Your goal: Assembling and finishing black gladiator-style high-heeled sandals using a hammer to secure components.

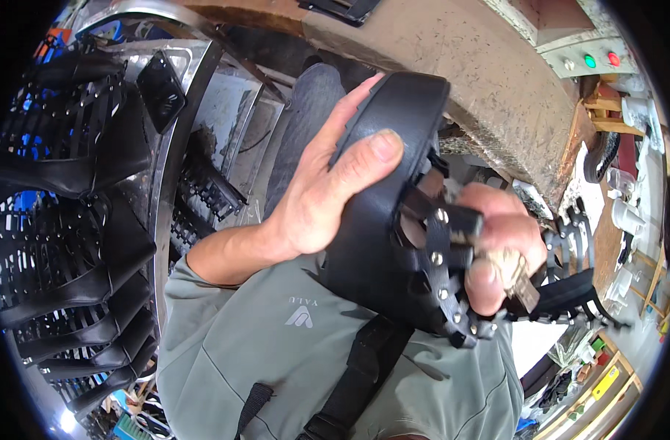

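Black studded shoe nearest, held over a grey-green shirt. Left hand grasping its smooth wide end, thumb across. Right hand, blurred, clenched round a small item beside the shoe's straps, kind unclear. Similar black shoes left of the shoe; brown surface beyond it.

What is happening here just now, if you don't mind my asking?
A person in a grey-green top is handling what looks like a black shoe. The left hand holds its smooth, thick part, thumb across the near side. The right hand is curled at its studded straps, too blurred to tell exactly what it grips. Similar black shoes are gathered at the left, beside a metal edge.
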Tool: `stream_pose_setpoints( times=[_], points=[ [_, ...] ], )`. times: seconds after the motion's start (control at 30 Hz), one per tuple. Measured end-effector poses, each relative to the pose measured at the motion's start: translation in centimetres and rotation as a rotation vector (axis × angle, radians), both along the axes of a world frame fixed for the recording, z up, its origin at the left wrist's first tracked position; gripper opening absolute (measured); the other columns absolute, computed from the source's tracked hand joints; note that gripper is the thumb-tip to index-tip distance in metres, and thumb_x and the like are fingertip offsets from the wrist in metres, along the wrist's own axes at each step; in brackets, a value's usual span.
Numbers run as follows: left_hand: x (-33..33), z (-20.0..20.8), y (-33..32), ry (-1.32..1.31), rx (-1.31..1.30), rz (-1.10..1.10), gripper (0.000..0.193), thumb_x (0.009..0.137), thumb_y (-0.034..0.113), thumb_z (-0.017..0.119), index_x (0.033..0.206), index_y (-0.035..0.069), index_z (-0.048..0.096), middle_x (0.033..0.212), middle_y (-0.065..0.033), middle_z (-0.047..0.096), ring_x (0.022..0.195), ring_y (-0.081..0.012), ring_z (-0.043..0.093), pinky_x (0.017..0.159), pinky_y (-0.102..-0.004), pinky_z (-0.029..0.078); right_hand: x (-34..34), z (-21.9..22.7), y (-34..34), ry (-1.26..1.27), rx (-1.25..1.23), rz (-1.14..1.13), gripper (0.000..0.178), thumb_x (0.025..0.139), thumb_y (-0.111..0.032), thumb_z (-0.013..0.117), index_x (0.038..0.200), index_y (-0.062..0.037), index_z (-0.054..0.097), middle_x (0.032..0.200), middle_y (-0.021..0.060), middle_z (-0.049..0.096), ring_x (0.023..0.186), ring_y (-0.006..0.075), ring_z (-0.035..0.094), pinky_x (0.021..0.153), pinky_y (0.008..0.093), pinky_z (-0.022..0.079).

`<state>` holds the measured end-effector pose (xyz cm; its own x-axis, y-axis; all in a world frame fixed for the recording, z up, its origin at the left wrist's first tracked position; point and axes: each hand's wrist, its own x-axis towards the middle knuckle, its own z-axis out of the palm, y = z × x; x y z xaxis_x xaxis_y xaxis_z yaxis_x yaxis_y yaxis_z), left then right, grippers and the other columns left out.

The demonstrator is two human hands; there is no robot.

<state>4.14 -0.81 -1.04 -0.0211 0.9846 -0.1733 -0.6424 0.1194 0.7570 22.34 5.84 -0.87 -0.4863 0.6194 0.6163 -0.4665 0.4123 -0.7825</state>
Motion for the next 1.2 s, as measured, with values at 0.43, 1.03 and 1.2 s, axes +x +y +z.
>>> stream_pose_setpoints(
  times=[0.43, 1.03, 1.2],
  points=[
    [-2.8, 2.3, 5.1, 0.152, 0.128, -0.305, 0.069, 0.084, 0.022, 0.066, 0.14, -0.002, 0.033, 0.123, -0.0095, 0.054, 0.112, -0.0161, 0.052, 0.097, -0.0286, 0.04, 2.6, 2.6, 2.2, -0.203, -0.551, 0.442, 0.033, 0.086, -0.028, 0.063, 0.098, 0.003, 0.058, 0.096, 0.0206, 0.062, 0.077, 0.0212, 0.061, 0.07, 0.0348, 0.05],
    [-1.6, 0.1, 1.8, 0.09, -0.152, -0.116, 0.055, 0.082, 0.021, 0.062, 0.129, -0.002, 0.046, 0.112, -0.0089, 0.06, 0.1, -0.0157, 0.058, 0.091, -0.0258, 0.042, 3.5, -1.5, -0.7, -0.121, -0.385, 0.546, 0.024, 0.075, -0.02, 0.066, 0.081, 0.0021, 0.061, 0.083, 0.0224, 0.065, 0.07, 0.0294, 0.065, 0.066, 0.0344, 0.053],
    [-2.0, -1.7, -0.2, -0.091, -0.243, 0.034, 0.053, 0.083, 0.018, 0.061, 0.129, -0.002, 0.045, 0.114, -0.0088, 0.06, 0.102, -0.0154, 0.057, 0.095, -0.0275, 0.042, 3.8, -3.0, -2.6, -0.027, -0.302, 0.524, 0.027, 0.064, -0.017, 0.068, 0.08, 0.0044, 0.062, 0.075, 0.0204, 0.066, 0.056, 0.0296, 0.063, 0.056, 0.0358, 0.054]
  ],
)
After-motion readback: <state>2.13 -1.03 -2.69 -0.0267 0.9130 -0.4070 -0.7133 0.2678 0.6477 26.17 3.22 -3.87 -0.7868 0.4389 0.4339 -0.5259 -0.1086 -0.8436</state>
